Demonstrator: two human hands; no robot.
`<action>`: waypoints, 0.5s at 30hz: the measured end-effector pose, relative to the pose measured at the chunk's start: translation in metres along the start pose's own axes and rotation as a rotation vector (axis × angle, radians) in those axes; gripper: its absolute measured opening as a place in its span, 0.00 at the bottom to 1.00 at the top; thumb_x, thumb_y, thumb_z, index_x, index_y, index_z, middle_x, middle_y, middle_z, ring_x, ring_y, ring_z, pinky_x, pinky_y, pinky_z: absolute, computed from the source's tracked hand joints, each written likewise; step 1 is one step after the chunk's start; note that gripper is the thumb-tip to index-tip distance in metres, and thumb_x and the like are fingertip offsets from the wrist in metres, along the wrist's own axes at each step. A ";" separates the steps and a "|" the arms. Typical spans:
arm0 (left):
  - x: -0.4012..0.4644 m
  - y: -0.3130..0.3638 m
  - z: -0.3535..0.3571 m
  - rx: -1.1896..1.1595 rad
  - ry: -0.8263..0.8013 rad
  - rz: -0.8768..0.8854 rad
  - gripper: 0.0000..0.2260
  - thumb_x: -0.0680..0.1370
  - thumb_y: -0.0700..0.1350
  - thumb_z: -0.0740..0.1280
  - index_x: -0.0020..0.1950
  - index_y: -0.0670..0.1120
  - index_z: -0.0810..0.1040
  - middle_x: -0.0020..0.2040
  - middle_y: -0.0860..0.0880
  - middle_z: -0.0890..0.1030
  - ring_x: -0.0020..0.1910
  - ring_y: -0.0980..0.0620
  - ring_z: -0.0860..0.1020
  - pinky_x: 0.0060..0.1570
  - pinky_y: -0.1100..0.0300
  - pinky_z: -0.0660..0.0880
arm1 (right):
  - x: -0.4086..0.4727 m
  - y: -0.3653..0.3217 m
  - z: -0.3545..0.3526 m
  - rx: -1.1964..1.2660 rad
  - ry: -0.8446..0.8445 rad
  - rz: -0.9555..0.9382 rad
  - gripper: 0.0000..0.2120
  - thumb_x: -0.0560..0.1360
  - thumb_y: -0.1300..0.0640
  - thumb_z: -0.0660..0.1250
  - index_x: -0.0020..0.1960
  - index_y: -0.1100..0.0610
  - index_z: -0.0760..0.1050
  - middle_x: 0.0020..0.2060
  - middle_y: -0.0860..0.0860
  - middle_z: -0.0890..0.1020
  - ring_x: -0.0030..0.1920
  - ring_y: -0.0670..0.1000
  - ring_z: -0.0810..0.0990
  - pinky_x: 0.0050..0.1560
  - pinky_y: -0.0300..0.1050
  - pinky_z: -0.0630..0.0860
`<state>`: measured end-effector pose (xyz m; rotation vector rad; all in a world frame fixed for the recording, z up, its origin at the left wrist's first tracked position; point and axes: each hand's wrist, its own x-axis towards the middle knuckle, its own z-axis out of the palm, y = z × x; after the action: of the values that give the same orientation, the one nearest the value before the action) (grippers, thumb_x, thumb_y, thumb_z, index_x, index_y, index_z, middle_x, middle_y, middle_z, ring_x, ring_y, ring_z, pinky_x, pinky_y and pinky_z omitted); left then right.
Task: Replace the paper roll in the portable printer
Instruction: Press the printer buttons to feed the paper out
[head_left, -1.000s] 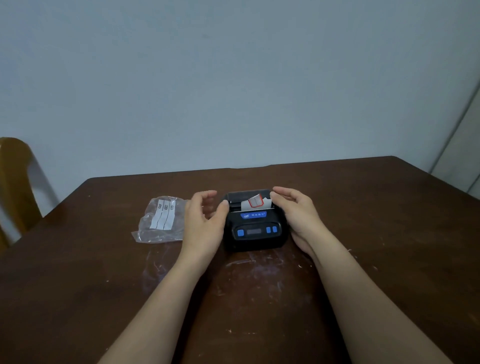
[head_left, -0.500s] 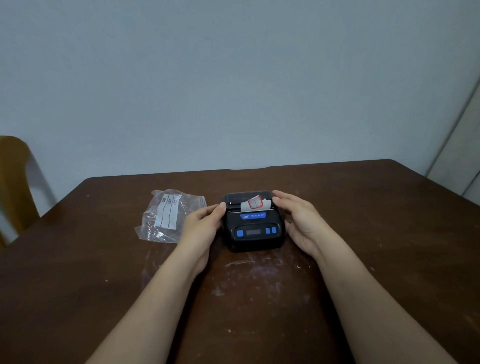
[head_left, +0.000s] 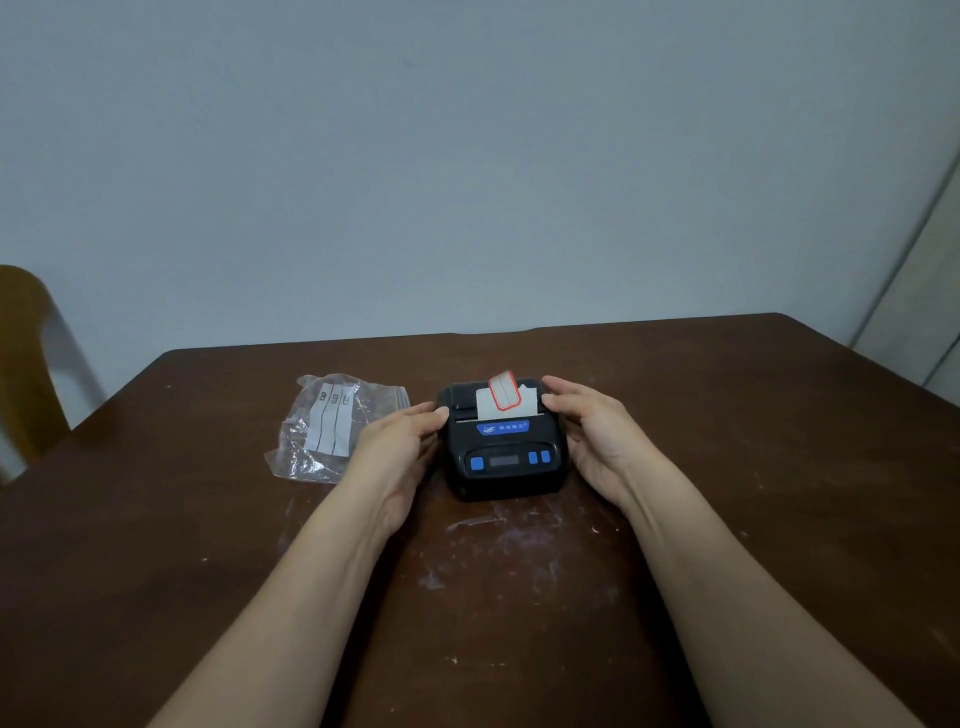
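A black portable printer with blue buttons sits on the dark wooden table, its lid down. A white label strip with a red-edged label sticks up out of its slot. My left hand lies along the printer's left side, fingers straight, fingertips touching the casing. My right hand cups the right side, with thumb and fingertips on the rear right corner of the lid. The roll inside is hidden.
A crumpled clear plastic bag with a white printed panel lies left of the printer, just beyond my left hand. A wooden chair back stands at the table's left edge. White scuffs mark the table in front of the printer.
My left hand has dropped from the printer's top to its left side, fingers straightened. The right hand has stayed at the right rear corner. The label strip stands a little higher.
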<state>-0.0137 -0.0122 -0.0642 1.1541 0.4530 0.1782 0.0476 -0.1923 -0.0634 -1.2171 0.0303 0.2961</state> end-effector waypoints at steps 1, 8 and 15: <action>0.000 -0.001 0.000 0.008 -0.003 0.007 0.14 0.76 0.36 0.67 0.62 0.39 0.76 0.48 0.44 0.83 0.45 0.52 0.82 0.40 0.64 0.76 | 0.000 0.001 0.000 0.004 -0.004 -0.003 0.19 0.76 0.67 0.63 0.66 0.60 0.74 0.52 0.56 0.83 0.50 0.51 0.82 0.44 0.43 0.81; -0.003 -0.011 -0.001 0.103 -0.019 0.144 0.13 0.78 0.43 0.66 0.63 0.44 0.76 0.56 0.44 0.83 0.55 0.48 0.81 0.54 0.55 0.78 | -0.005 0.007 0.003 0.043 0.010 -0.035 0.18 0.78 0.65 0.63 0.67 0.59 0.73 0.51 0.54 0.83 0.46 0.47 0.84 0.35 0.38 0.80; -0.029 -0.017 0.008 0.293 0.030 0.416 0.09 0.80 0.44 0.62 0.56 0.53 0.79 0.54 0.51 0.82 0.55 0.54 0.80 0.54 0.55 0.78 | -0.013 0.018 0.010 -0.079 0.102 -0.192 0.16 0.80 0.56 0.61 0.66 0.53 0.75 0.58 0.50 0.81 0.56 0.48 0.81 0.50 0.43 0.80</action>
<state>-0.0379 -0.0362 -0.0700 1.5287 0.2651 0.5034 0.0296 -0.1797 -0.0738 -1.3023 -0.0100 0.0679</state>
